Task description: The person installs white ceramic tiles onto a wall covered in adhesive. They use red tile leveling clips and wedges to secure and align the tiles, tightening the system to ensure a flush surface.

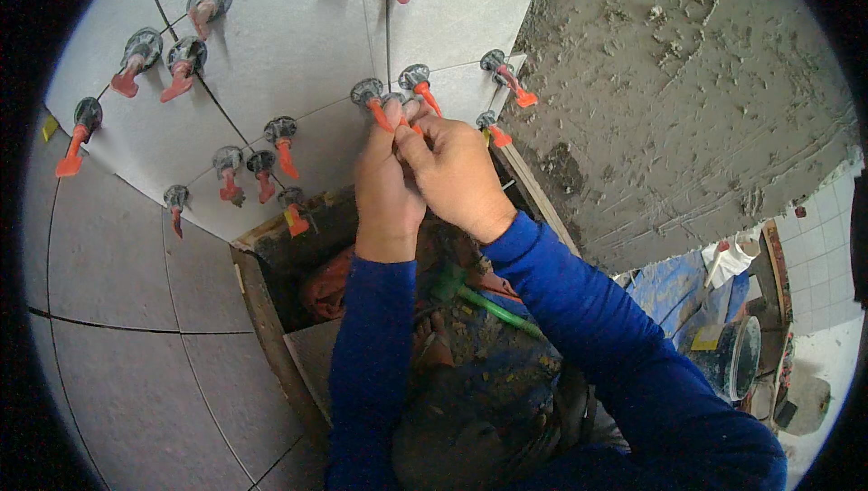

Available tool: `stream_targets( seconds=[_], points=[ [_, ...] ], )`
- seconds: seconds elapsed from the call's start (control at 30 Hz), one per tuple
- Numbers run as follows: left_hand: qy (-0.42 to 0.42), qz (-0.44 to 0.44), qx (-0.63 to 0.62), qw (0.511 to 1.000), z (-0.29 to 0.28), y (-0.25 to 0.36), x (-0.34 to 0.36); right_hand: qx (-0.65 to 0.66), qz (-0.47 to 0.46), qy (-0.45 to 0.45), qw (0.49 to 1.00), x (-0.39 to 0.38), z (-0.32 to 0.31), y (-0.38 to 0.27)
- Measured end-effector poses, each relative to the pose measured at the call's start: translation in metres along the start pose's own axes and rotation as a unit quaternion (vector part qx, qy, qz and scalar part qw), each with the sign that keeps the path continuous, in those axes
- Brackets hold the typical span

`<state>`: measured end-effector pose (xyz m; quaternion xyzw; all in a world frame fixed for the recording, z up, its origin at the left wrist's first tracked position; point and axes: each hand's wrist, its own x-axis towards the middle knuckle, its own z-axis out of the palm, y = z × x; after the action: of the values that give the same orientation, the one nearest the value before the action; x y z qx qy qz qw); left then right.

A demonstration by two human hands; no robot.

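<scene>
Both my hands meet at a joint between pale grey wall tiles (280, 48). My right hand (457, 170) pinches the red handle of a tile leveling spacer (404, 123), whose dark round base is partly hidden by fingers. My left hand (391, 188), slightly smeared, is closed at the same spacer from the left. Just left of them another leveling spacer (366, 90) sits on the joint, its red handle close to my left fingertips. Up and to the right, a further leveling spacer (415, 77) stands on the tile, near my right fingers.
Several more red-handled spacers (185, 57) dot the tile joints. Rough grey mortar (669, 84) covers the wall at right. Below lie a green-handled tool (497, 310), a wooden strip (542, 193) and dirty cloth. A clear bucket (743, 360) stands lower right. Darker tiles (108, 256) fill the left.
</scene>
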<state>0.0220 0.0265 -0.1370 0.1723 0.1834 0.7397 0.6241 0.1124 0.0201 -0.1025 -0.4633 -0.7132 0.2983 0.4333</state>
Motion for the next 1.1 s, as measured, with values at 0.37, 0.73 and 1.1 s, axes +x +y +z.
stream_targets(
  seconds=[0.37,0.73,1.1],
  points=[
    [-0.072,-0.030,-0.088,0.993,-0.013,-0.010,0.000,0.172,0.093,-0.046,0.980,-0.001,0.006,0.014],
    [-0.008,-0.010,-0.001,1.000,-0.005,-0.005,0.003,-0.095,-0.073,0.065,0.991,-0.004,0.001,-0.001],
    [-0.074,-0.029,0.018,0.997,-0.009,0.004,0.001,-0.047,-0.044,0.023,0.998,-0.006,-0.002,0.005]
  ],
)
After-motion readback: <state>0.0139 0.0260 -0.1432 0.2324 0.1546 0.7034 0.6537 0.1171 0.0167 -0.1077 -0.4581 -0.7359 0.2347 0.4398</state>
